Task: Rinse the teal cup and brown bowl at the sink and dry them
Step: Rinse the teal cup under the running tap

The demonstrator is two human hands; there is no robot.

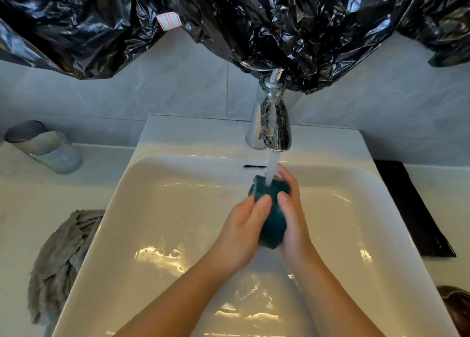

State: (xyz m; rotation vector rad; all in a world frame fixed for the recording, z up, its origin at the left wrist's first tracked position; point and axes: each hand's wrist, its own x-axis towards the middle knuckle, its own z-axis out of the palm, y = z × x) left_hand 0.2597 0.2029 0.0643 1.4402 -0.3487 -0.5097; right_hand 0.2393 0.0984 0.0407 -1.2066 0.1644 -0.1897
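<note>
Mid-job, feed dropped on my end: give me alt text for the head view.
Both hands, left hand and right hand, hold the teal cup under water running from the chrome faucet over the white sink. A grey cloth lies left of the basin.

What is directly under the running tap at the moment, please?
The teal cup, held by the left hand and right hand, takes the water stream from the tap. Its inside is hidden.

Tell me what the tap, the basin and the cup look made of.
Tap: polished chrome-like metal, mirroring the black plastic. Basin: glossy white, likely glazed ceramic, with sharp highlights. Cup: opaque teal, dull sheen; plastic or ceramic, unclear.
</note>
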